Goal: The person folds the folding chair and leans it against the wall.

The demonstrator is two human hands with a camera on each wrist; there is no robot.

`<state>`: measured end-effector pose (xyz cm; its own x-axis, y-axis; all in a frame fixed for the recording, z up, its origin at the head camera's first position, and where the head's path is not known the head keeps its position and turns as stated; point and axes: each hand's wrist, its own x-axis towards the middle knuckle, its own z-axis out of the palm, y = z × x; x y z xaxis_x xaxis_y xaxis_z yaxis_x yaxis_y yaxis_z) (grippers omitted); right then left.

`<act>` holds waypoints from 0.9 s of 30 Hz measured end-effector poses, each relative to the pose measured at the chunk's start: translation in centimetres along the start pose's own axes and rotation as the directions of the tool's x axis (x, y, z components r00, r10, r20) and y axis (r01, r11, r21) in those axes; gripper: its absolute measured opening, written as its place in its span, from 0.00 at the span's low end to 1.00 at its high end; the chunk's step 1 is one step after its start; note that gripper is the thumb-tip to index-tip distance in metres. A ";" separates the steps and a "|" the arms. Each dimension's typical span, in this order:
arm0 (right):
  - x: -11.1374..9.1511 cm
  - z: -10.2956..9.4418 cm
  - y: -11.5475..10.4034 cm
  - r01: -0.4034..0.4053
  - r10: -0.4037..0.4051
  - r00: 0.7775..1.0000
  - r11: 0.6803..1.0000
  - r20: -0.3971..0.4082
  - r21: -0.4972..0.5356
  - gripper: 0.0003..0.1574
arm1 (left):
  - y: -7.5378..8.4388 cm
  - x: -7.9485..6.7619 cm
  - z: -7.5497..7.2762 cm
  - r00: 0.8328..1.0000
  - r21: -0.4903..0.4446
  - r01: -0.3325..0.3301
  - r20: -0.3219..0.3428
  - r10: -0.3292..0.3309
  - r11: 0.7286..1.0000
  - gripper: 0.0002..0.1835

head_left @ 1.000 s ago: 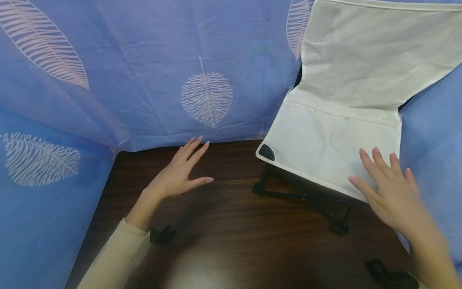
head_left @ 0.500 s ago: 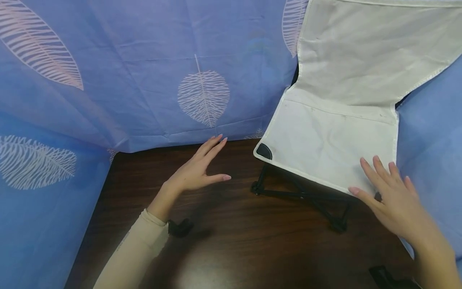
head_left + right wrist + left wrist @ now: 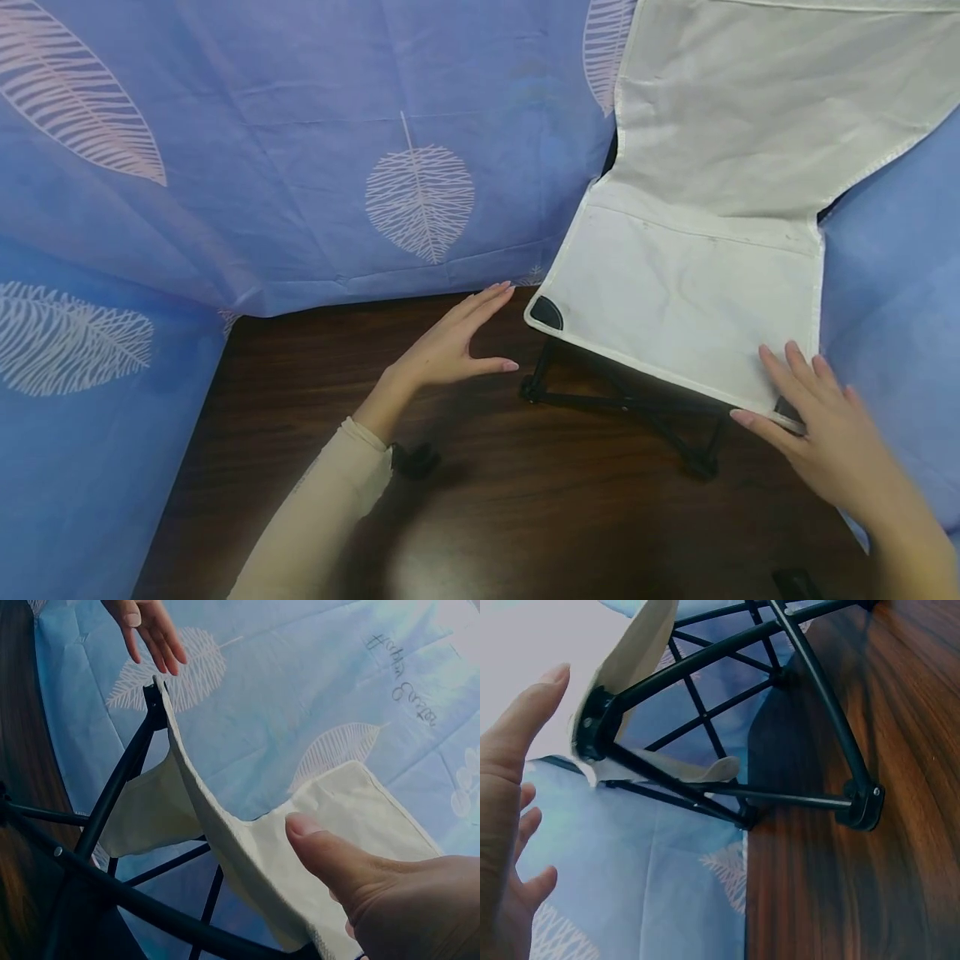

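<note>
My L hand (image 3: 438, 354) & R hand (image 3: 832, 433) are well apart from each other, fingers extended & thumbs out. The white fabric chair (image 3: 690, 275) is on the R side of the head view, standing on the dark wood-grain surface (image 3: 525, 508), seat tilted, backrest rising behind it. L hand is just beside the seat's front L corner w/ its black patch (image 3: 547, 313); looks like a small gap in the head view. R hand is at the front R corner, partly hiding its dark patch (image 3: 786, 410): fingertips over the seat, thumb tip by the front edge. Can't tell if R hand is touching. Under the seat, black tube frame (image 3: 577, 401) w/ crossed bars; L wrist view shows a leg's foot (image 3: 861, 806) on the surface. Blue cloth (image 3: 300, 167) w/ white leaf prints hangs behind & at both sides; R wrist view shows some lettering (image 3: 401, 679) on it. Beige sleeve (image 3: 315, 517) on my L arm.
</note>
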<state>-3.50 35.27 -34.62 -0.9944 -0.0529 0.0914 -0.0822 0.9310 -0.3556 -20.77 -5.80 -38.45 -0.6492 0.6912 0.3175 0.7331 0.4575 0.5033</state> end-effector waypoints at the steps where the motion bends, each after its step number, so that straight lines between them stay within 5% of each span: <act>1: -0.1 0.1 0.1 0.007 -0.007 1.000 1.000 -0.008 0.003 0.53 | 0.0 0.3 0.2 1.000 -0.003 -0.011 -0.002 0.011 1.000 0.53; 8: -1.2 0.6 1.2 0.059 -0.054 0.996 0.996 -0.071 0.066 0.47 | 0.2 1.6 1.8 0.998 -0.068 -0.056 0.011 0.057 0.996 0.48; 20: -2.3 1.7 1.9 0.051 -0.041 0.984 0.997 -0.174 0.053 0.39 | 0.8 3.2 3.4 0.998 -0.075 -0.040 0.048 0.044 0.996 0.45; 27: -2.5 2.4 2.1 0.103 -0.102 0.937 0.995 -0.335 -0.013 0.34 | 0.5 4.2 3.7 0.995 -0.091 -0.092 0.025 0.094 0.992 0.33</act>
<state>-1.39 36.45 -37.83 -0.9008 -0.0230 0.4336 -0.1834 0.9253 -0.3320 -22.37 -0.61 -39.85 -0.5718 0.7452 0.3432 0.7680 0.3390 0.5434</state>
